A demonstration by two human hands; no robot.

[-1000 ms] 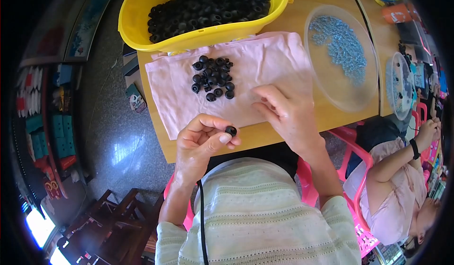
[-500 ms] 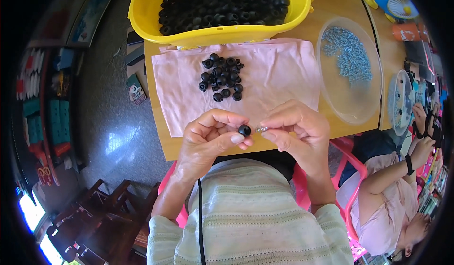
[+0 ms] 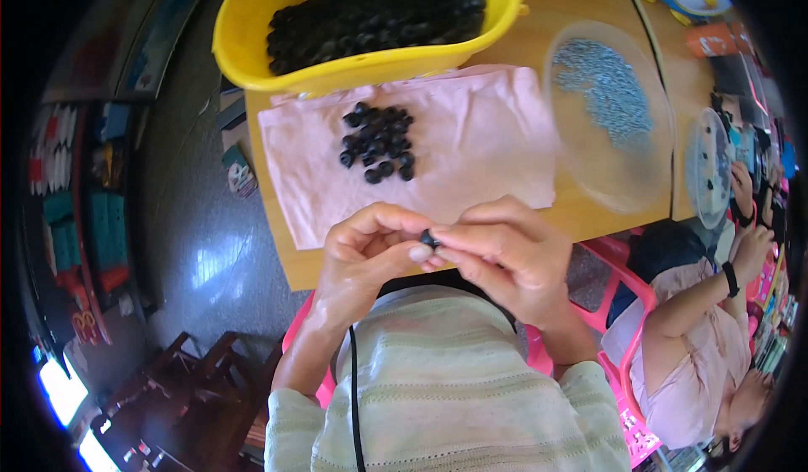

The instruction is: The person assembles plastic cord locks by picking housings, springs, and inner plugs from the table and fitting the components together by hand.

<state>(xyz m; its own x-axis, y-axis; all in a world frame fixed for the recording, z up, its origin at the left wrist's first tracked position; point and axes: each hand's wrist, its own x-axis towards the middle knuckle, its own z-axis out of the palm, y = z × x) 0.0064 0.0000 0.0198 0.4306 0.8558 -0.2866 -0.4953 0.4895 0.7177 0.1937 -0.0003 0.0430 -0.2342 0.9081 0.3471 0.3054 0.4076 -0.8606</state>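
My left hand (image 3: 370, 249) pinches a small round black plastic piece (image 3: 430, 239) between thumb and fingers, just past the near edge of the pink cloth. My right hand (image 3: 509, 257) is closed in a pinch right against that piece, its fingertips touching it. The small silvery metal spring seen in its fingers earlier is now hidden by the fingertips and the black piece. Beyond my hands, a loose pile of similar black pieces (image 3: 379, 139) rests on the pink cloth (image 3: 480, 144).
A yellow tub (image 3: 370, 64) full of black pieces stands behind the cloth. To the right, a clear round tray (image 3: 589, 181) holds many small bluish-silver metal springs (image 3: 606, 89). Farther right, another person (image 3: 673, 337) sits on a pink chair by a second tray (image 3: 711, 165).
My right hand has moved left, bringing the metal spring up to the black piece in my left hand, and the spring has gone out of sight. The view has shifted slightly.
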